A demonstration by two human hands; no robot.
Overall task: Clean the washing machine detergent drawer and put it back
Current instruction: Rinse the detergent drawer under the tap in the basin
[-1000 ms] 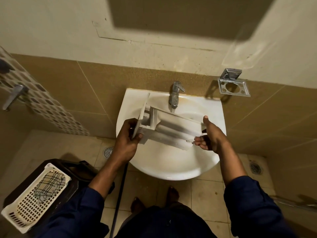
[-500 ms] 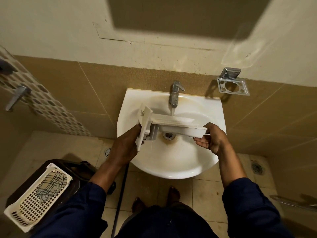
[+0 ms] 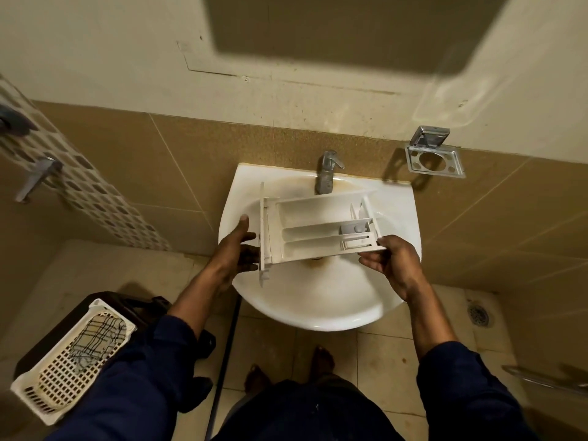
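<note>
Fingers of the left hand [image 3: 237, 249] spread nearly straight against the front of the detergent drawer [image 3: 318, 230] while the right hand [image 3: 394, 262] clamps its rear end, keeping it level, compartments up, over the sink [image 3: 318, 316] below the tap [image 3: 326, 173], likely so drips fall in.

Quick tally: one detergent drawer [image 3: 305, 230] was held between the fingers [image 3: 249, 250] of one left hand [image 3: 235, 249] and one right hand [image 3: 391, 262], so two hands. One sink [image 3: 318, 300] sat under the fingers, with one tap [image 3: 326, 173] just beyond them. Right of the fingers there was one metal wall holder [image 3: 434, 160] and one floor drain [image 3: 479, 315]. Down-left of them, one basket [image 3: 57, 380] with one checked cloth [image 3: 95, 338]. Two bare feet [image 3: 323, 354] too.
</note>
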